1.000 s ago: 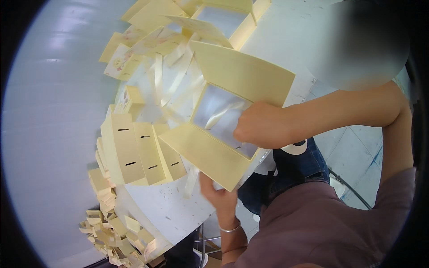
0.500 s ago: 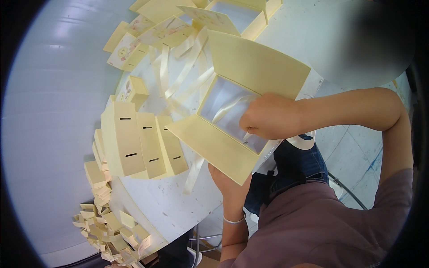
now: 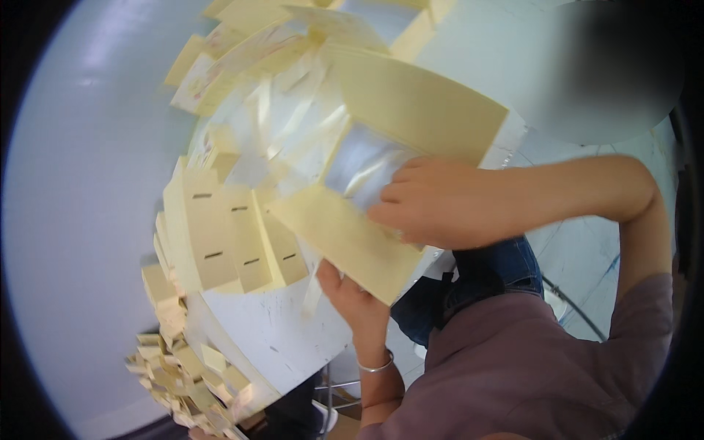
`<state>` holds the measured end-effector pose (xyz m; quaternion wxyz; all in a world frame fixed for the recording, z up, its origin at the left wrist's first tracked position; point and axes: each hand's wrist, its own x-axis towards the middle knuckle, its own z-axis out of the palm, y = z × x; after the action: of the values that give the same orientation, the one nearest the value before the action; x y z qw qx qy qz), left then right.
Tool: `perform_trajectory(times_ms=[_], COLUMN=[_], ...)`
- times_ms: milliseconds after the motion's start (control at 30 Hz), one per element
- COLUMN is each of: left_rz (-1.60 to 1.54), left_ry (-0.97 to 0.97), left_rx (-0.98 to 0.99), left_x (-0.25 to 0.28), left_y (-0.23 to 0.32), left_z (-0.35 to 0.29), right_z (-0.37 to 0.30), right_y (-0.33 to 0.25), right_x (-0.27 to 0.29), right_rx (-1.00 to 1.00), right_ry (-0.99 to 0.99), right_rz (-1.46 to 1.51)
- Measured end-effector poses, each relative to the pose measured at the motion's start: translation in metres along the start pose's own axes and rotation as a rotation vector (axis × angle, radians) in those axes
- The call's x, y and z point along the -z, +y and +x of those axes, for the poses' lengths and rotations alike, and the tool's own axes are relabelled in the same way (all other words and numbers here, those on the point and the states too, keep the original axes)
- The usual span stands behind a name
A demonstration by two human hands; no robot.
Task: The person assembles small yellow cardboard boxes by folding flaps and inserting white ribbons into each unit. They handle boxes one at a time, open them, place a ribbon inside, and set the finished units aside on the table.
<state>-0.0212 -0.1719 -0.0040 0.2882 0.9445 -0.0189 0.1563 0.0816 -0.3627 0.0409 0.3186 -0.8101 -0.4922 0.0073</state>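
A pale yellow cardboard box (image 3: 422, 110) with wide flaps stands open and tilted in front of me, over the table's edge. Its inside is white. My right hand (image 3: 447, 202) reaches over the opening, fingers curled, and a cream satin ribbon (image 3: 367, 172) runs out from under them across the inside. The fingertips are blurred and partly hidden. Below the near flap (image 3: 352, 242), my left hand (image 3: 359, 304) grips the box from underneath. Its thumb shows at the flap's edge, beside a hanging ribbon tail (image 3: 312, 293), while the other fingers are mostly covered.
Slotted yellow boxes (image 3: 216, 235) stand left of my box. Loose ribbons (image 3: 264, 121) lie behind them. More open boxes (image 3: 411, 40) and printed box parts (image 3: 198, 81) sit at the far side. Small card pieces (image 3: 176, 374) pile up at the lower left, with another person's hand below.
My right hand has moved slightly toward me and left, its fingers less tightly fisted. My left hand has shifted left along the flap, so its thumb shows. The view is blurrier.
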Motion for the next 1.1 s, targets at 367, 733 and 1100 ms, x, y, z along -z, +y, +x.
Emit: perform_trajectory(times_ms=[367, 733, 1100], left_rz=[0.334, 0.057, 0.069], left_ry=[0.116, 0.203, 0.186], left_rx=[0.367, 0.359, -0.287], left_x=[0.072, 0.065, 0.031], left_y=[-0.099, -0.085, -0.002], left_z=[-0.085, -0.123, 0.040], right_z=[-0.052, -0.116, -0.126], right_y=[-0.018, 0.017, 0.163], right_x=[-0.039, -0.011, 0.050], right_rx=[-0.028, -0.130, -0.336], right_ry=[0.433, 0.302, 0.568], right_rz=[-0.217, -0.390, -0.751])
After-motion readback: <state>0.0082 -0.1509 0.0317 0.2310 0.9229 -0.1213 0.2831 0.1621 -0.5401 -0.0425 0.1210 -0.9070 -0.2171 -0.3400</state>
